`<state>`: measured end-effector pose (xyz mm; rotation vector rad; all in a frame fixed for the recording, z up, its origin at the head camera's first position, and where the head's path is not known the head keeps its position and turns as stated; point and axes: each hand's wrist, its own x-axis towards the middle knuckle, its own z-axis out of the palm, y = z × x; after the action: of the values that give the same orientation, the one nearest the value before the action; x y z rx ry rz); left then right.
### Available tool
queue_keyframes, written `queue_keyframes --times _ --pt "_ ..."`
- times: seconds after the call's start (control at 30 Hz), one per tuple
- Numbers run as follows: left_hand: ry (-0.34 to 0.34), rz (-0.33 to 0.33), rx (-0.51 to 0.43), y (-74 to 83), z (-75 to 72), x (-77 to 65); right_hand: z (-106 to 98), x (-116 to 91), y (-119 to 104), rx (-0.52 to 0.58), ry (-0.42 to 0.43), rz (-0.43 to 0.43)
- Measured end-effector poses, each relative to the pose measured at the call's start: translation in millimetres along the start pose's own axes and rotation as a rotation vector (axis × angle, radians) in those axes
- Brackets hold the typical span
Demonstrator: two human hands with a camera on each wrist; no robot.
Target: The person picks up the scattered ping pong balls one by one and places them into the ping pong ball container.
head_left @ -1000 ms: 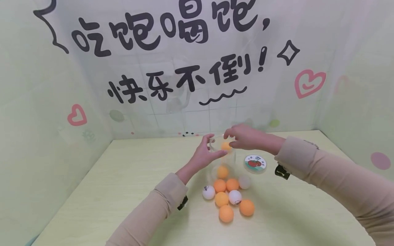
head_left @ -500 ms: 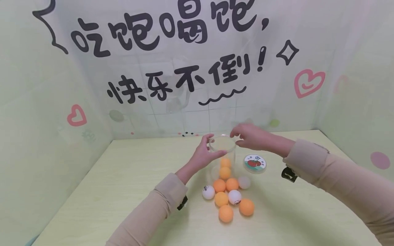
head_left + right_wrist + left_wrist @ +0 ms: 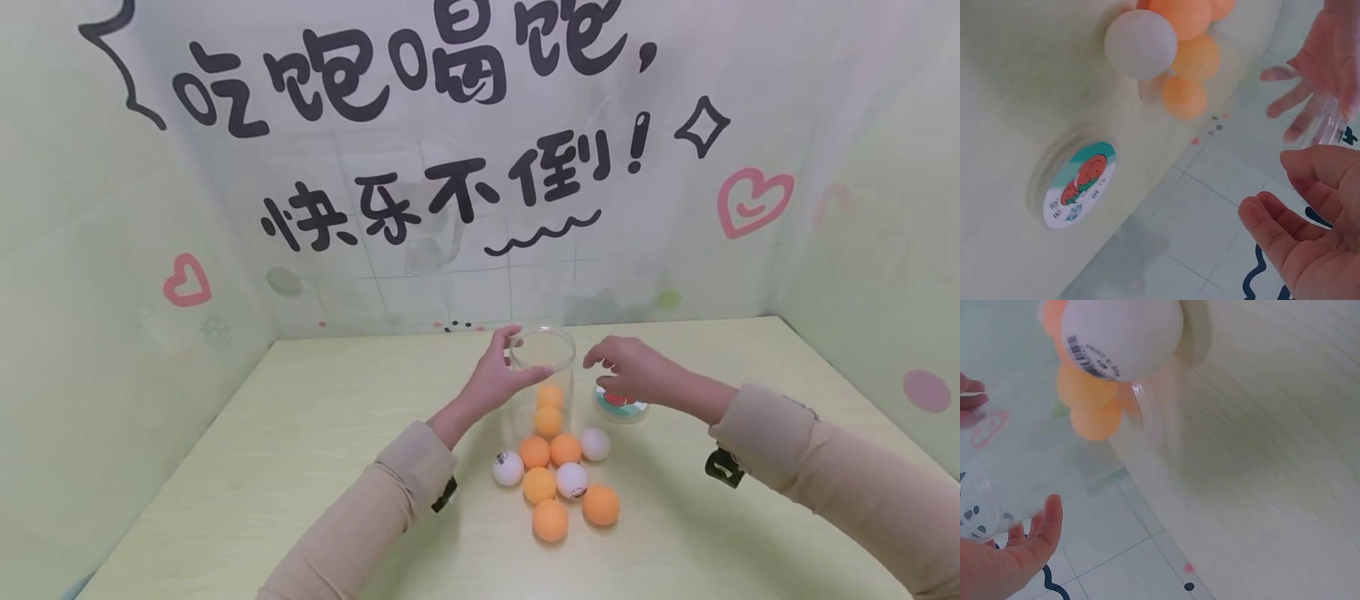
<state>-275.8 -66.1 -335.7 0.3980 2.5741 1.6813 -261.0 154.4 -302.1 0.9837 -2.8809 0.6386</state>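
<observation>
A tall clear jar stands upright on the table, two orange ping-pong balls stacked inside it. My left hand grips it near the rim, thumb in front and fingers round the far side. Holding nothing, my right hand hovers to the right of the jar with loosely bent fingers, partly covering the round lid in the head view. The right wrist view shows this lid lying flat, with a strawberry picture. White and orange ping-pong balls lie loose before the jar.
The pale wooden table meets a printed back curtain just behind the jar. Side curtains close in the left and right. One loose orange ball lies at the right of the group.
My right hand let an orange ball drop into the jar, then drew away right and down over the lid. My left hand has stayed on the jar.
</observation>
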Motion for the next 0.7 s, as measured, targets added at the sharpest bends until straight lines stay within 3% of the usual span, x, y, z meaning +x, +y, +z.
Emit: queue_keyframes --times 0.23,0.4,0.7 --pt "-0.006 -0.013 0.0 -0.9 0.5 0.7 33 -16 14 0.082 0.021 -0.027" --pt "-0.005 -0.019 0.008 -0.9 0.1 1.1 52 -25 15 0.087 -0.012 -0.053" --pt "-0.004 -0.025 0.014 -3.0 0.6 1.6 67 -32 13 0.097 -0.047 -0.056"
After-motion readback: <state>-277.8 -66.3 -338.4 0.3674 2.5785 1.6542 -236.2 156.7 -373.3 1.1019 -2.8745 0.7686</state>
